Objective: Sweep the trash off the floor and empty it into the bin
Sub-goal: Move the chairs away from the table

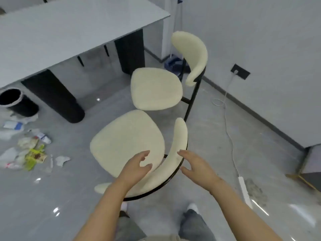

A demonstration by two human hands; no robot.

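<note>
Both hands reach forward over the near chair (pixel 126 141), a cream-cushioned seat on a black frame. The left hand (pixel 137 168) hovers above the near right part of the seat, its grip wide, fingers loosely spread and holding nothing. The right hand (pixel 196 168) hangs just right of the curved backrest (pixel 175 153), its grip likewise wide and empty; whether either hand touches the chair cannot be told. A second chair (pixel 156 88) of the same kind stands just beyond, its backrest to the right.

The trash (pixel 29 150) lies scattered on the grey floor (pixel 217 136) at the left: crumpled clear plastic, a bottle, a yellow-green wrapper. The bin (pixel 16 102), black and round, stands just beyond the trash at the far left, beside a dark leg of the grey surface (pixel 69 26). A white cable (pixel 229 136) runs along the floor at the right to a power strip (pixel 244 190).
</note>
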